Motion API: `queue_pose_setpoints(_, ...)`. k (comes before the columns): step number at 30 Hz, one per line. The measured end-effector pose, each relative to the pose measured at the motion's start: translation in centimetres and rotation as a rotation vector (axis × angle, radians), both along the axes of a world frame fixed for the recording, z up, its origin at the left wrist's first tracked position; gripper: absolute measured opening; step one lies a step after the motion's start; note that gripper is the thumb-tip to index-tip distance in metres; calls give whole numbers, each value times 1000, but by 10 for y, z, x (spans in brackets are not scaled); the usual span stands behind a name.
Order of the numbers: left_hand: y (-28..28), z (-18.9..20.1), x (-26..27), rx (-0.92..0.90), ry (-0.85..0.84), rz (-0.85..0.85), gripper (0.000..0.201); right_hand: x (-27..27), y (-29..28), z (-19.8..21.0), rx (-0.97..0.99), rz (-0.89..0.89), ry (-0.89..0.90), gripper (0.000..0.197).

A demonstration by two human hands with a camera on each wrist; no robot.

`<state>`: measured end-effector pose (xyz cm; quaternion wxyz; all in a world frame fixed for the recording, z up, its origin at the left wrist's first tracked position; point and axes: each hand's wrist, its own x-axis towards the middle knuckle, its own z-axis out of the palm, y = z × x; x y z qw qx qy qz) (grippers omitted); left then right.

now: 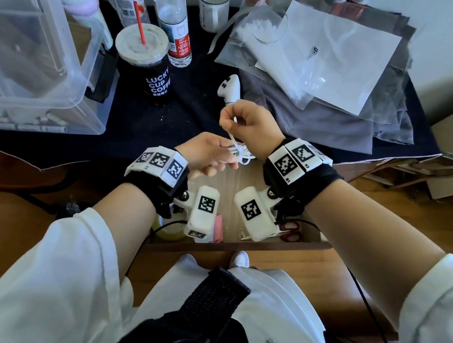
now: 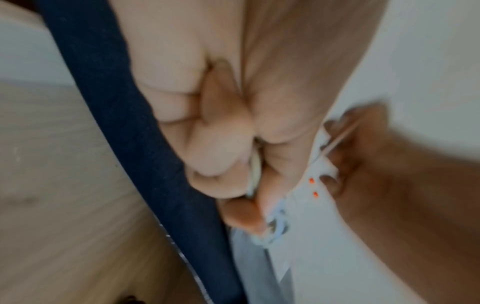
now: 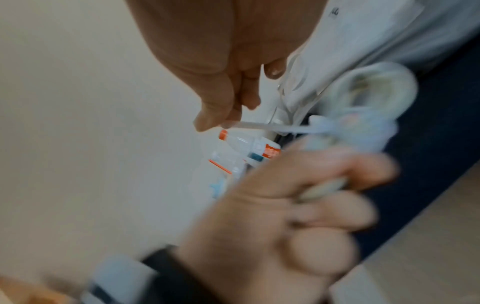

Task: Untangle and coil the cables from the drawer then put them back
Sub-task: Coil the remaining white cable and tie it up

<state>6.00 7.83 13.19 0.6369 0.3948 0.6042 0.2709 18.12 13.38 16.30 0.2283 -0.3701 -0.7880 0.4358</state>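
A white cable [image 1: 239, 152] is bunched into a small coil held by my left hand [image 1: 221, 157], just above the open wooden drawer [image 1: 240, 244]. My right hand [image 1: 229, 119] is raised a little above and pinches the cable's loose end, which runs taut down to the coil. In the left wrist view my left hand [image 2: 249, 185] has its fingers curled round the cable bundle [image 2: 255, 166], with my right hand [image 2: 335, 148] beside it. In the right wrist view my right hand [image 3: 221, 121] pinches the white strand [image 3: 259, 126] that leads to the blurred coil [image 3: 371, 98].
Red-handled scissors [image 1: 291, 230], a pink item [image 1: 218, 228] and a yellow tape roll [image 1: 169, 231] lie in the drawer. On the dark tabletop stand a clear bin [image 1: 37, 56], a coffee cup [image 1: 144, 61], a bottle [image 1: 173, 19], a mug [image 1: 212, 4], a white controller [image 1: 229, 88] and plastic bags [image 1: 327, 65].
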Motion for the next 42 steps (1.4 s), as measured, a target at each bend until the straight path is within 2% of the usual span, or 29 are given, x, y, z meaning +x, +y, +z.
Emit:
queue_pose_setpoints(2, 0, -2, 5, -7, 32, -52, 21, -5, 1, 7, -73, -9, 98, 28)
queue_pose_setpoints(6, 1, -2, 10, -26, -15, -52, 22, -1, 9, 3, -259, -102, 268, 31)
queue_pose_setpoints(9, -1, -6, 12, -45, -43, -50, 20, 5, 12, -2, -315, -158, 292, 31)
queue_pose_setpoints(14, 14, 7, 12, 42, 143, -112, 21, -5, 9, 2, -280, -144, 283, 33)
queue_pose_setpoints(17, 18, 7, 8, 2, 153, -151, 19, -7, 9, 4, -266, -103, 249, 32)
queue_pose_setpoints(19, 11, -5, 5, -45, 60, -106, 20, -2, 12, 1, -298, -98, 267, 28)
queue_pose_setpoints(21, 3, -20, 4, -93, -90, 53, 19, 8, 16, -5, -319, -155, 304, 23)
queue_pose_setpoints(23, -4, -29, 4, -114, -208, 211, 15, 21, 18, -13, -289, -238, 264, 13)
queue_pose_setpoints(25, -9, -32, 5, -125, -311, 324, 13, 34, 17, -27, -289, -323, 221, 23)
queue_pose_setpoints(27, -10, -32, 7, -146, -428, 408, 11, 45, 11, -43, -379, -369, 147, 36)
queue_pose_setpoints(30, -10, -31, 13, -212, -583, 464, 17, 52, -2, -62, -585, -257, 54, 44)
queue_pose_setpoints(34, -12, -34, 26, -361, -700, 410, 34, 54, -17, -75, -684, -67, 226, 49)
queue_pose_setpoints(35, -13, -36, 29, -381, -701, 403, 37, 56, -20, -77, -689, -34, 249, 49)
queue_pose_setpoints(38, -15, -47, 41, -418, -599, 411, 36, 61, -28, -91, -741, -10, 262, 24)
queue_pose_setpoints(42, -20, -75, 52, -418, -284, 301, 27, 75, -37, -118, -798, -144, 203, 12)
